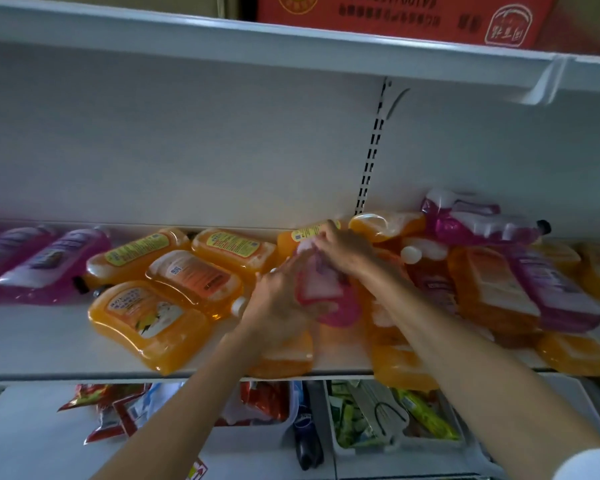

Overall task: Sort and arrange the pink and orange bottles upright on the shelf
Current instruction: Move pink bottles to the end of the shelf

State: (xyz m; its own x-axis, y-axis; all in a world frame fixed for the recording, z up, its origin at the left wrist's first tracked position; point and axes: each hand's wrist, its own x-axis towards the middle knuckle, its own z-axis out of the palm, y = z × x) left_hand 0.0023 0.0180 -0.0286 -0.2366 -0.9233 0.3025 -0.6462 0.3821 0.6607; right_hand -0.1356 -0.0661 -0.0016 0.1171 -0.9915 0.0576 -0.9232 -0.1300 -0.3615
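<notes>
- Both our hands meet on one pink bottle point(326, 296) lying at the middle of the white shelf point(49, 344). The left hand point(278, 299) grips its near end from seven o'clock, and the right hand point(340, 251) curls over its far end from one o'clock. Motion blur hides the finer finger positions.
- We see bare shelf board along the front edge at eight o'clock of the hands. It lies in front of two pink side-lying bottles point(45, 265) at the far left.
- Tall open space rises over the bottles to the upper shelf point(291, 39), which carries a red carton point(395, 12).
- Four orange bottles point(149, 323) lie flat and overlapping at nine o'clock, just beside our left hand. The nearest one reaches close to the front edge.
- At three o'clock a mixed heap point(492, 289) of orange and pink bottles crowds the shelf. Two pink top bottles point(482, 223) are stacked against the back panel.
- An overhanging orange bottle point(402, 365) at five o'clock juts past the front edge, beside our right forearm.
- A slotted upright point(371, 150) runs up the back panel at twelve o'clock.
- Below the shelf, at six o'clock, we see red snack packets point(118, 410), a white bin point(340, 448) of green packets and a dark bottle point(305, 441).
</notes>
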